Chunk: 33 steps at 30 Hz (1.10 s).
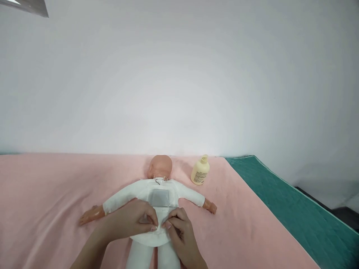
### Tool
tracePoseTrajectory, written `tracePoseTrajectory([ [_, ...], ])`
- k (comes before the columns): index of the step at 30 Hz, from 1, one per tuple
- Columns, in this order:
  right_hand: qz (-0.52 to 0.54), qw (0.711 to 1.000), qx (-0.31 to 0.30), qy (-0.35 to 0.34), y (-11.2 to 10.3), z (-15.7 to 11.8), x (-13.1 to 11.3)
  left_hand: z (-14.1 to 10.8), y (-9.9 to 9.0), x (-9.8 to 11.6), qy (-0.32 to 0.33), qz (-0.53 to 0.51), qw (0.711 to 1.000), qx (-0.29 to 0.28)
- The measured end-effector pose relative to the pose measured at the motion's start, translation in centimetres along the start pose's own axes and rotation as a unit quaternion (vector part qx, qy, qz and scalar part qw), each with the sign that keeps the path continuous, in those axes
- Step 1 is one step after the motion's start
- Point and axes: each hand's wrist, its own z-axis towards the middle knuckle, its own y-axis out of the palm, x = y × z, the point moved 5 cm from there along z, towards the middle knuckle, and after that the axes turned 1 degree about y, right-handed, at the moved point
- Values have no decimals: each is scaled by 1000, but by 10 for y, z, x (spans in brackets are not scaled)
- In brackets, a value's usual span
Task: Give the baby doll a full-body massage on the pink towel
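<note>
A baby doll (pixel 144 190) in white cloth lies on a pink sheet with its arms spread and its smooth, bare head (pixel 160 166) at the far end. A grey rectangular panel (pixel 159 198) shows in the middle of its torso. Below that panel, both hands meet at the white cloth covering (pixel 150 239) round the doll's hips, which is shaped like a diaper. My left hand (pixel 137 220) pinches this cloth between thumb and fingers. Close beside it, my right hand (pixel 179 231) is closed in a pinch on the same cloth. Their fingertips partly hide what is gripped.
A pale yellow pump bottle (pixel 200 171) stands right of the doll's head. The pink sheet (pixel 238 224) spreads under everything, over a green surface (pixel 280 198) that shows at the right. A white wall (pixel 179 74) rises behind the far edge.
</note>
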Motion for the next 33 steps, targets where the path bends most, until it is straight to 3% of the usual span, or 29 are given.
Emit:
tracePoseTrajectory([
  [3,18,999,26,21,-3,1,4,1,-3,-4,0,-5,999,36],
  [13,-2,999,26,23,4,4,12,2,3,-9,-8,-21,1000,11],
  [19,-2,998,68,6,-2,1,8,7,-1,-14,4,-25,997,74],
  [27,-32,998,60,12,1,6,15,4,1,-18,-18,-24,997,76],
  [33,-34,997,75,12,-1,3,15,8,-4,-14,3,-43,992,116],
])
